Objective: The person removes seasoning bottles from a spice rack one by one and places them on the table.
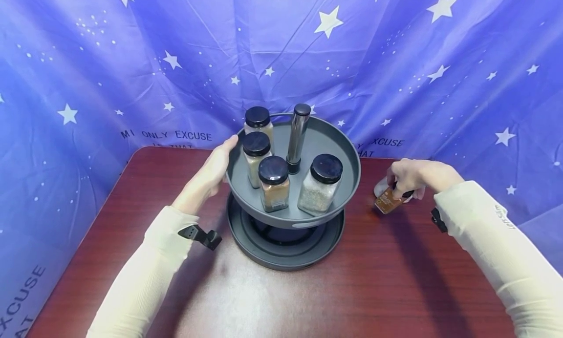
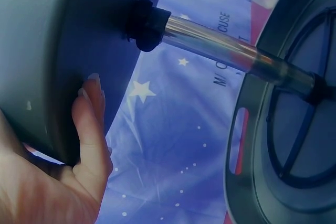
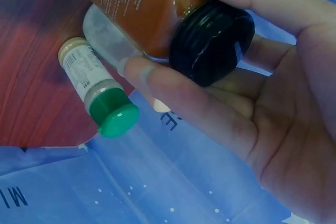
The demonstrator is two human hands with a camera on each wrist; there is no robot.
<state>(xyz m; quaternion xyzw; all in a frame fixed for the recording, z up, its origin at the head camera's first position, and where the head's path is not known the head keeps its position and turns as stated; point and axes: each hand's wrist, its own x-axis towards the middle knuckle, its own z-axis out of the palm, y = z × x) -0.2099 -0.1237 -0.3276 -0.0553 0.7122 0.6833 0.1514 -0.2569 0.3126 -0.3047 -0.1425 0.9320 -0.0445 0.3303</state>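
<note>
The right hand (image 1: 406, 176) pinches the orange jar (image 1: 388, 201) beside its black lid (image 3: 210, 43), long axis tilted, base pointing away from the palm. The jar sits right of the upper tray (image 1: 327, 140), outside its rim; the left hand (image 1: 212, 171) grips the tray's far left side.

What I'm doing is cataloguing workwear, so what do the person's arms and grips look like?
The left sleeve and right sleeve are long, cream and close-fitting; the right one bears small lettering. A small black device shows near the left wrist, another near the right, without visible cables. The left grip and right grip are ungloved.
</note>
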